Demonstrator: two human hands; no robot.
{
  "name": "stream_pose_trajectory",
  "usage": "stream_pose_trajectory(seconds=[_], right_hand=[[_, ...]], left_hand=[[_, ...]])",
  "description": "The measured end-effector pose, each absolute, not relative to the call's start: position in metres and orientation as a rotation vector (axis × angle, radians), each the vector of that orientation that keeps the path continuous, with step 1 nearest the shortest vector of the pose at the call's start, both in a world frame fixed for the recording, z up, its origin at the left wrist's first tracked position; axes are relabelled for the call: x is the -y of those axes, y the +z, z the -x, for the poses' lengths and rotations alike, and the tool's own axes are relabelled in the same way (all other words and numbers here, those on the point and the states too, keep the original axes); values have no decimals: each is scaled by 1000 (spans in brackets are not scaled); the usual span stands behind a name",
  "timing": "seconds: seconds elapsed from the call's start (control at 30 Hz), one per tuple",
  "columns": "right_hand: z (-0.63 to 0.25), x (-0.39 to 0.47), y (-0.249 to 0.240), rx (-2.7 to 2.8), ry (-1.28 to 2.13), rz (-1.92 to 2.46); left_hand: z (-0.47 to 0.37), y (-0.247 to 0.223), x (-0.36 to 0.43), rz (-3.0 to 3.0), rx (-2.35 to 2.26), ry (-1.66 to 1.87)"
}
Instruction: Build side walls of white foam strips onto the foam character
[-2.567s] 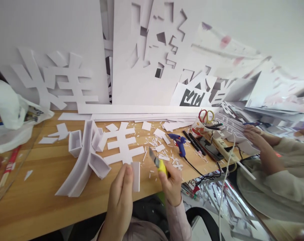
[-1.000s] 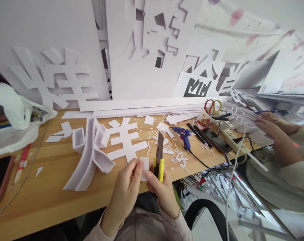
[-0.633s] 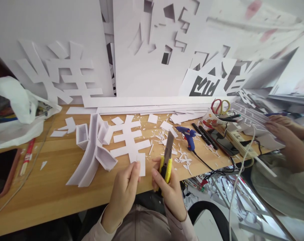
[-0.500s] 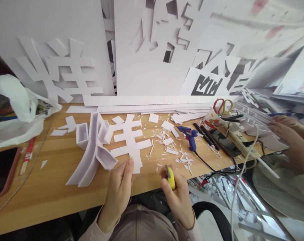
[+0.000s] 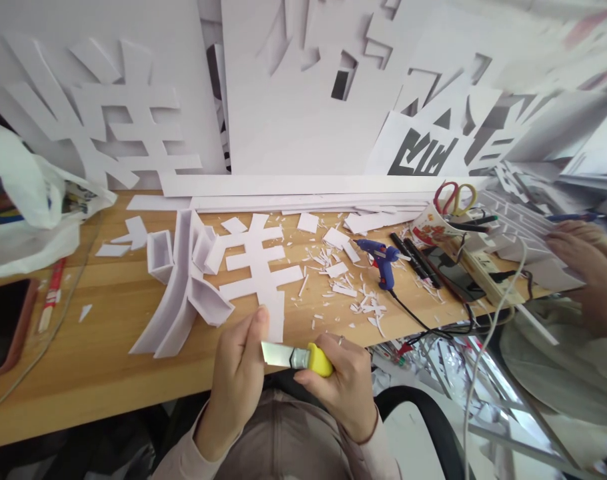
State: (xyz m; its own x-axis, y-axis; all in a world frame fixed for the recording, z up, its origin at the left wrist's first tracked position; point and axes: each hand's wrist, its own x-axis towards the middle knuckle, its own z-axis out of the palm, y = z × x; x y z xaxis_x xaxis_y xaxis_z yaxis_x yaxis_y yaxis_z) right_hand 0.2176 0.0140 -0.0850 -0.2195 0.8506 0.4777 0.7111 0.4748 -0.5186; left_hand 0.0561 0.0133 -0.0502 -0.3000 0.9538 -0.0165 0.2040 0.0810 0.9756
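Observation:
My left hand point(image 5: 239, 373) is closed, thumb on top, at the lower end of a flat white foam board cutout point(image 5: 256, 267) shaped like a character stroke. A white board strip point(image 5: 276, 317) shows just beyond the thumb; whether it is joined to the cutout I cannot tell. Wrapped in my right hand point(image 5: 346, 383) is a yellow utility knife point(image 5: 319, 360). Its wide blade points left, with the tip close to my left thumb. Left of the cutout stands a white raised letter part point(image 5: 183, 293) with upright walls.
White offcuts point(image 5: 336, 270) and slivers litter the table. A blue glue gun point(image 5: 383, 260) lies right of them, near black pens, a phone and a cup point(image 5: 431, 227) with scissors. Cut-out boards point(image 5: 303, 127) lean behind. Another person's hands point(image 5: 578, 247) touch white pieces at right.
My right hand has turned the knife so its blade now points left, and has brought it toward my left hand. The view has shifted slightly.

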Motion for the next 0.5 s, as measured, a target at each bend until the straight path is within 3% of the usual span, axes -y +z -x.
stream_pose_trajectory(seconds=[0.5], right_hand=[[-219, -18, -84, 2004, 274, 1255]], left_hand=[[-57, -47, -9, -803, -1425, 1166]])
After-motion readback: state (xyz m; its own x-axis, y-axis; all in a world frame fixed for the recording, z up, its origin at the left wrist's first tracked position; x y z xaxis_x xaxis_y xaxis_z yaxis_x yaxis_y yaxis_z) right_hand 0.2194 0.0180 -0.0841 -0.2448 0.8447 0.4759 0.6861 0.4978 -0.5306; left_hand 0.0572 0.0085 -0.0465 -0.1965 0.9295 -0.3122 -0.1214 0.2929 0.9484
